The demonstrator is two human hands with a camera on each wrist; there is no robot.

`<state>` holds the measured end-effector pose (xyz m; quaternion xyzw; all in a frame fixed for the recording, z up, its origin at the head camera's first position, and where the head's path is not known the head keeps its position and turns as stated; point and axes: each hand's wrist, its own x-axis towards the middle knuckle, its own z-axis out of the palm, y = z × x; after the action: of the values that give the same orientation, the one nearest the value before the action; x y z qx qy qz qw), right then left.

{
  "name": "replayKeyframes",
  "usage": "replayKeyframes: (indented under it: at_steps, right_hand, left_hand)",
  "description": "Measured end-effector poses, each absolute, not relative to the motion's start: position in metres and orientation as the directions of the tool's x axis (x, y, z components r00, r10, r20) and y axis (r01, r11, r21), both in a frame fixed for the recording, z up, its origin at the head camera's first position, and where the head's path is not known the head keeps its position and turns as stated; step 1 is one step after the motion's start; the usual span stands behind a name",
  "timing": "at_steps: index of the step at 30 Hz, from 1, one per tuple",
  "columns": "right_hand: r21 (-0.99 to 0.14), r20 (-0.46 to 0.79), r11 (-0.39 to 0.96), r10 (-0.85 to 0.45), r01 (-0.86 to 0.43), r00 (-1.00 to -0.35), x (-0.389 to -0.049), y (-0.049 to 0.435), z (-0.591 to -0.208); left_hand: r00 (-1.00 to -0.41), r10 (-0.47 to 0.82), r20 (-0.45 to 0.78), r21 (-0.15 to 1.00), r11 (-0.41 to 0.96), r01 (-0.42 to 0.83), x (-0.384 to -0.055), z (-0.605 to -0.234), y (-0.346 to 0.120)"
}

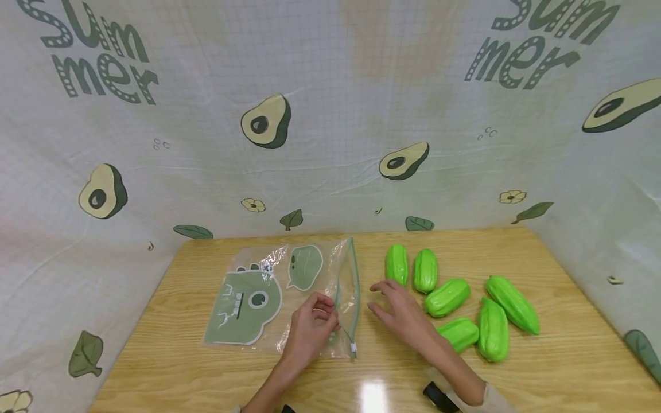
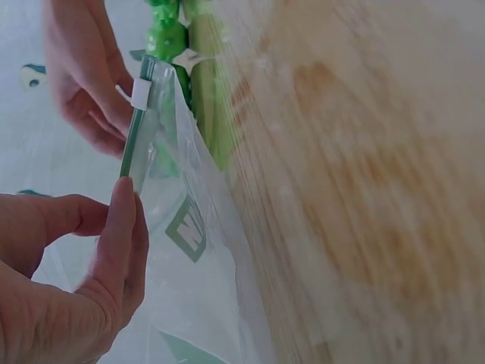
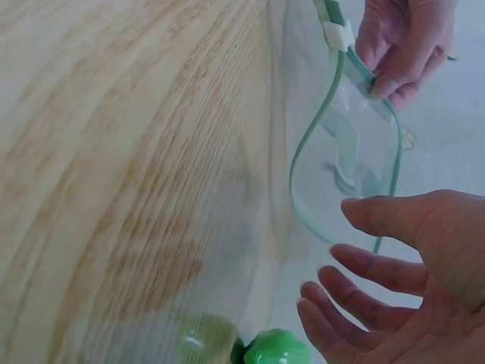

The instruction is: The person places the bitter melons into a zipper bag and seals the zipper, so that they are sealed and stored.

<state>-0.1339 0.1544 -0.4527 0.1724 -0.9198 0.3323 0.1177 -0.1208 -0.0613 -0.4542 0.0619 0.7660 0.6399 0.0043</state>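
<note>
A clear zip bag (image 1: 242, 312) printed with a green cartoon creature lies on the table, its green-edged mouth parted toward the right. My left hand (image 1: 312, 324) pinches one edge of that mouth between thumb and fingers. Near the bag's front corner sits the white zip slider (image 3: 339, 36). Just right of the mouth, my right hand (image 1: 400, 312) is held with fingers spread and nothing in it; in the right wrist view its fingertips (image 3: 350, 211) overlap the bag's rim. Bright green, ridged, oblong vegetables (image 1: 447, 297) lie behind and to the right of this hand.
Several of the green vegetables are grouped on the right half of the wooden table (image 1: 170, 298), two of them toward the back (image 1: 397, 265). A pale cloth (image 1: 330, 115) printed with avocados and leaves hangs around the table's back and sides.
</note>
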Motion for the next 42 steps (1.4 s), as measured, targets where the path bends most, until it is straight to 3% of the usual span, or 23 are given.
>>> replayKeyframes:
  at_steps: [5, 15, 31, 42]
  right_hand:
    - [-0.532, 0.389, 0.729, -0.242, -0.431, -0.889, -0.129, 0.160, -0.453]
    - [-0.526, 0.378, 0.742, -0.234, -0.416, -0.896, -0.115, 0.172, -0.452]
    - [-0.421, 0.444, 0.780, -0.268, -0.463, -0.855, -0.096, 0.189, -0.455]
    - [-0.300, 0.527, 0.795, -0.322, -0.527, -0.786, -0.087, 0.202, -0.459]
  left_hand:
    - [-0.993, 0.094, 0.070, 0.980, 0.180, 0.086, -0.121, -0.454, -0.063]
    - [-0.992, 0.094, 0.085, 0.971, 0.214, 0.104, -0.121, -0.454, -0.064]
    - [-0.991, 0.095, 0.091, 0.964, 0.241, 0.112, -0.121, -0.453, -0.065]
    - [-0.991, 0.093, 0.099, 0.967, 0.226, 0.118, -0.121, -0.452, -0.065]
